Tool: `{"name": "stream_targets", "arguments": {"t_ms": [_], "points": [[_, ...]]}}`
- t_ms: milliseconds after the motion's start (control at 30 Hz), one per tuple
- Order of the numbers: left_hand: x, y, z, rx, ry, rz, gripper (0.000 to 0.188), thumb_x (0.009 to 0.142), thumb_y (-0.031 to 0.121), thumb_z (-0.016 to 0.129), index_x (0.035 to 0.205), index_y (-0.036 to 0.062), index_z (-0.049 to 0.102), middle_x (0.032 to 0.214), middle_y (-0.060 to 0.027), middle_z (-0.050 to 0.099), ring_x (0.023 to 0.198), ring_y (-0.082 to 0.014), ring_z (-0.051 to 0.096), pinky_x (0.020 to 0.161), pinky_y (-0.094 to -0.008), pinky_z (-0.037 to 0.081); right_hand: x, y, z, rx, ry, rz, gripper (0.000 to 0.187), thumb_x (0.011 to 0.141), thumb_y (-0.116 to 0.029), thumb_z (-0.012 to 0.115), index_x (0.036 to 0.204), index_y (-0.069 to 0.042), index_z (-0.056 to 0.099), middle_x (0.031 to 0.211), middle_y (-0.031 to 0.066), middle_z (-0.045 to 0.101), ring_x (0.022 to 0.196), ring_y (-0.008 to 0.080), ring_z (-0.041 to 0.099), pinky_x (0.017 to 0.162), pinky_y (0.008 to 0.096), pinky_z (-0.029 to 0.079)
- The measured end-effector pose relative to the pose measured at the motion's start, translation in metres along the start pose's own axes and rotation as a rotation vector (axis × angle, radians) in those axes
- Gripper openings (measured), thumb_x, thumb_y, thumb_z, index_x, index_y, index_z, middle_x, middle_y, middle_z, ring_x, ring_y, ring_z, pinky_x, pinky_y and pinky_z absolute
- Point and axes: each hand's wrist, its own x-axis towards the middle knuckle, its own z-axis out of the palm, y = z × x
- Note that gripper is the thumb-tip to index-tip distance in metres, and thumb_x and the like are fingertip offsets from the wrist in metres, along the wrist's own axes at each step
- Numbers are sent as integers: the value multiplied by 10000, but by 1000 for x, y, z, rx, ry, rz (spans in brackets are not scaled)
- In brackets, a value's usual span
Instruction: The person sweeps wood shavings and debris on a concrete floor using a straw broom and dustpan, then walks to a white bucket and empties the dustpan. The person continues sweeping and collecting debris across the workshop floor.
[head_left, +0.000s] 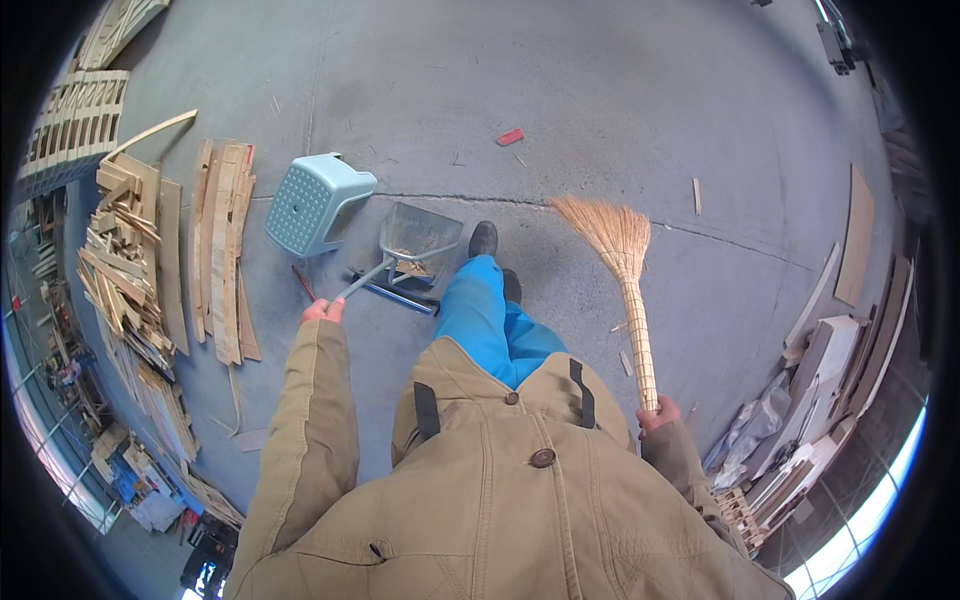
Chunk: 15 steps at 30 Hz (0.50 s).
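My left hand point(323, 311) is closed round the end of a grey dustpan's handle. The dustpan point(432, 226) is held out ahead of my left side, with wood scraps and debris in its pan. My right hand point(659, 413) grips the handle end of a straw broom point(634, 300). Its bristles fan out ahead and to the right of my shoes, and its handle is bound with cord. Beside the dustpan, a light blue plastic step stool point(312, 204) lies tipped on its side.
Stacked boards point(220, 250) and a heap of wood offcuts point(125, 260) line the left. A blue-edged bar point(395, 292) lies under the dustpan. A red piece point(510, 136) and small splinters dot the concrete floor. Planks and plastic sheeting point(755, 420) lie at right.
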Motion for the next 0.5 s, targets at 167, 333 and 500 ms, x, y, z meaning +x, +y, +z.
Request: {"name": "stream_targets", "arguments": {"t_ms": [167,333,500], "points": [[-16,21,-19,58,-45,-80,412,854,447,681,866,35,671,700,-181,624,645,-309,594,629,-435,476,12,-86,-13,-32,37,-105,569,768,-127,703,1288,30,533,758,124,633,501,188,590,435,356,489],[-21,30,-46,-9,-141,-147,403,858,452,673,893,51,671,736,-207,642,682,-359,624,635,-459,480,40,-241,-15,-304,60,-173,579,752,-131,700,1291,10,544,769,149,660,524,207,627,461,363,512],[-15,52,-66,-12,-264,-200,398,880,447,642,893,49,640,783,-216,638,743,-393,630,664,-486,484,42,-418,3,-555,46,-334,590,745,-177,700,1296,-19,557,801,148,679,526,204,634,492,364,529]]}}
